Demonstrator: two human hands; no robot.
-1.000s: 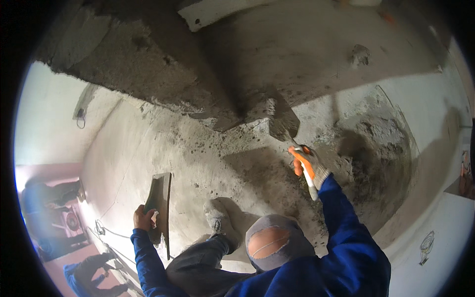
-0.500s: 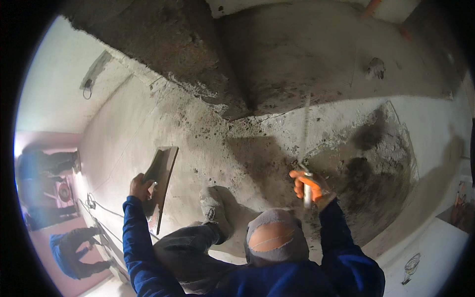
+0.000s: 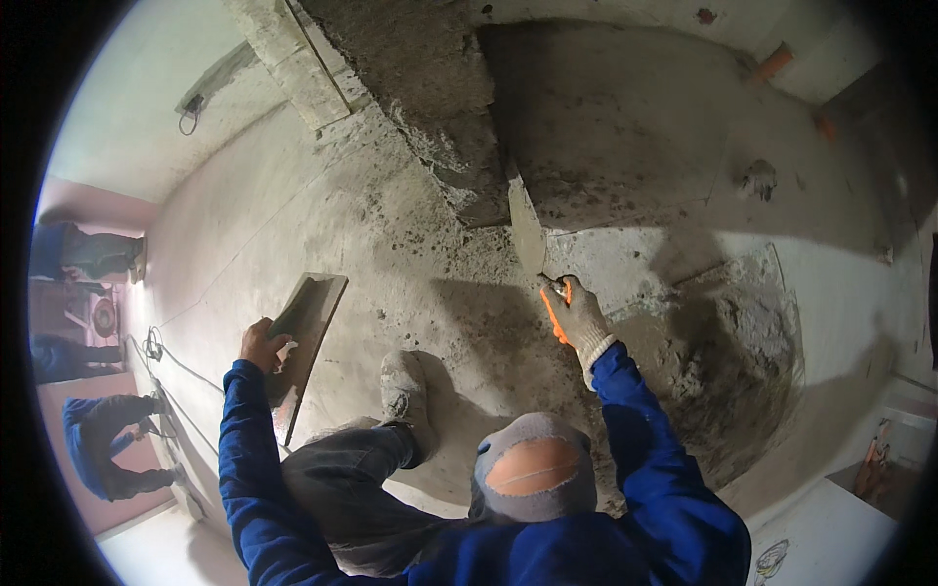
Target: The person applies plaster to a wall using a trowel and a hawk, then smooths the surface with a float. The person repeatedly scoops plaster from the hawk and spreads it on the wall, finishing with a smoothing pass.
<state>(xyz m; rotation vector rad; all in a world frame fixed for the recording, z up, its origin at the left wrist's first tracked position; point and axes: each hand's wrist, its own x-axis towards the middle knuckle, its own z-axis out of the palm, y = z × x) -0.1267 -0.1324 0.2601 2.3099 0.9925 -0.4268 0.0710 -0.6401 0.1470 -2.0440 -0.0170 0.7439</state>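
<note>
Right hand, in a knit glove with orange on the finger side, closed round a brick trowel; blade runs out beyond the fingers to the projecting corner of the rough grey wall, contact there hard to tell. Bare left hand grips a long plastering float, which lies just right of the fingers, tilted, its far end leaning toward the wall edge of the floor. Wet mortar patch on the floor right of the gloved hand; dusty boot between both tools, nearer the float.
</note>
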